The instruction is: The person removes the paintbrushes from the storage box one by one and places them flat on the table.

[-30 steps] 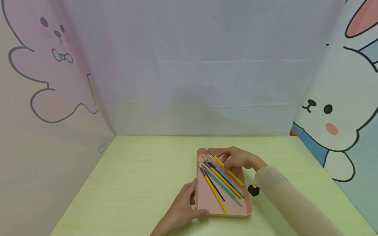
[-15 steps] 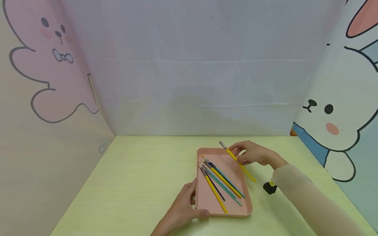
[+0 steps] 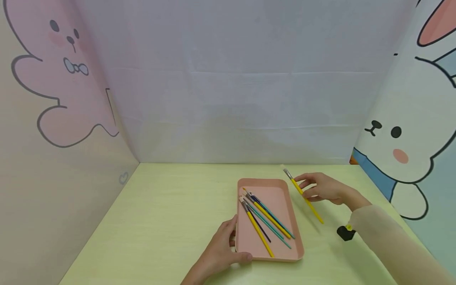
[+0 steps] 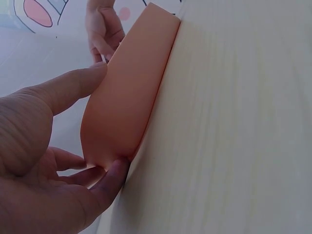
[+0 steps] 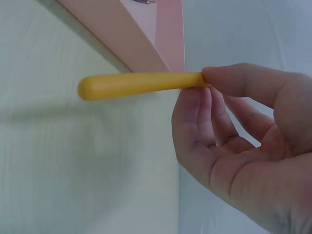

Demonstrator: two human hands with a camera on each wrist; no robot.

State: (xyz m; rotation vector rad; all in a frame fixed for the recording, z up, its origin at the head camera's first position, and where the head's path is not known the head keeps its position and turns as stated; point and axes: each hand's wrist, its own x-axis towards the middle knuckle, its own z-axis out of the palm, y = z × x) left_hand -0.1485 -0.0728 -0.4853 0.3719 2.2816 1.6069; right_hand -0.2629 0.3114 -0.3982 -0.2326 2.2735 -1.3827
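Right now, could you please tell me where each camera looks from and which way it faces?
Head: on the head, facing forward and down at the pink tray; left hand, right hand and right sleeve show.
Left wrist: on that wrist, facing the tray's outer wall; left hand near, right hand beyond.
Right wrist: on that wrist, facing the pinched yellow brush; only the right hand shows.
Head and right wrist share yellow brush, tray and right hand.

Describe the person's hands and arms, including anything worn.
The left hand and right hand are ungloved. On the right, a plain cream sleeve ends near the wrist, with a black piece bearing a yellow spot beside it. No left sleeve shows.
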